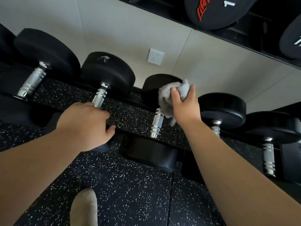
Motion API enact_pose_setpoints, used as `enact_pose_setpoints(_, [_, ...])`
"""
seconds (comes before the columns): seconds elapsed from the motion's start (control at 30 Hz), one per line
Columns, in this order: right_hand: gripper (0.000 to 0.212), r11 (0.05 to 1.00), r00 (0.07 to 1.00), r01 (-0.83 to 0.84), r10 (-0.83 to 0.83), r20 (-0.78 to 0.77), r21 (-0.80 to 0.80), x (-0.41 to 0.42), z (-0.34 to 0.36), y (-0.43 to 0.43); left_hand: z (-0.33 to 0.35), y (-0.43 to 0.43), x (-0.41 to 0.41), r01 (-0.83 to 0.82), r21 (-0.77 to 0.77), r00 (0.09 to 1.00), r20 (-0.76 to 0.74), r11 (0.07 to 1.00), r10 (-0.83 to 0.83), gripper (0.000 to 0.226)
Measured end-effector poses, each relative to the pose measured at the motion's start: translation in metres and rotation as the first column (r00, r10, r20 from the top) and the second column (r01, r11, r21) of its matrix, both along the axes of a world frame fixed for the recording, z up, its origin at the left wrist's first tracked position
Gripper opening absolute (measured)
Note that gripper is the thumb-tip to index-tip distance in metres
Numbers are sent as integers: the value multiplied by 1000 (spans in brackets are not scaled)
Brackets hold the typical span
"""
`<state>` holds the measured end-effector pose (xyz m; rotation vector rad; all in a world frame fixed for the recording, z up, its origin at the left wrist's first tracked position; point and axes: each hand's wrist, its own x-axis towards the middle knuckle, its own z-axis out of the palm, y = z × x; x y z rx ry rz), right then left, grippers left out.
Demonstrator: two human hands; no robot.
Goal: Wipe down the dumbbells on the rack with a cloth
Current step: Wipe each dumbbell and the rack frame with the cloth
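Observation:
Several black dumbbells with knurled chrome handles lie side by side on the low rack (135, 92). My right hand (184, 106) holds a crumpled grey cloth (169, 97) against the far head of the middle dumbbell (156, 123), just above its handle. My left hand (88, 124) curls round the near end of the neighbouring dumbbell's handle (100, 98); its fingertips are hidden under the hand. That dumbbell's far head (109, 74) shows a pale scuff on top.
More dumbbells sit to the left (34, 79) and right (223, 108), (268, 154). An upper shelf with larger weights (215, 10) overhangs at top right. A white wall socket (155, 57) is behind. The floor (130, 193) is black speckled rubber. My shoe (84, 207) shows at the bottom.

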<state>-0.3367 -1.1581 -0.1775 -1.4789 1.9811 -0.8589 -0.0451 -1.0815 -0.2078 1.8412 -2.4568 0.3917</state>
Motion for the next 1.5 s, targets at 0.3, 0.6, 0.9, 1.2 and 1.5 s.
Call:
enact_pose_setpoints(0.3, [92, 986, 991, 134, -132, -19, 103, 20, 12, -13, -1, 0, 0, 5, 4, 1000, -10, 1000, -5, 50])
enact_pose_setpoints(0.6, [74, 996, 973, 32, -49, 224, 82, -9, -12, 9, -3, 0, 1, 9, -5, 999, -37, 1000, -10, 48])
enact_pose_setpoints(0.9, [89, 991, 984, 101, -86, -157, 88, 29, 18, -16, -1, 1, 0, -7, 14, 999, -33, 1000, 8, 50])
enact_pose_setpoints(1.2, [97, 910, 344, -323, 370, -863, 261, 83, 27, -29, 3, 1, 1, -42, 47, 995, -87, 998, 45, 54])
enact_pose_setpoints(1.5, [101, 920, 665, -391, 304, -682, 28, 7, 26, -19, 3, 1, -1, -50, 30, 996, -73, 998, 52, 55])
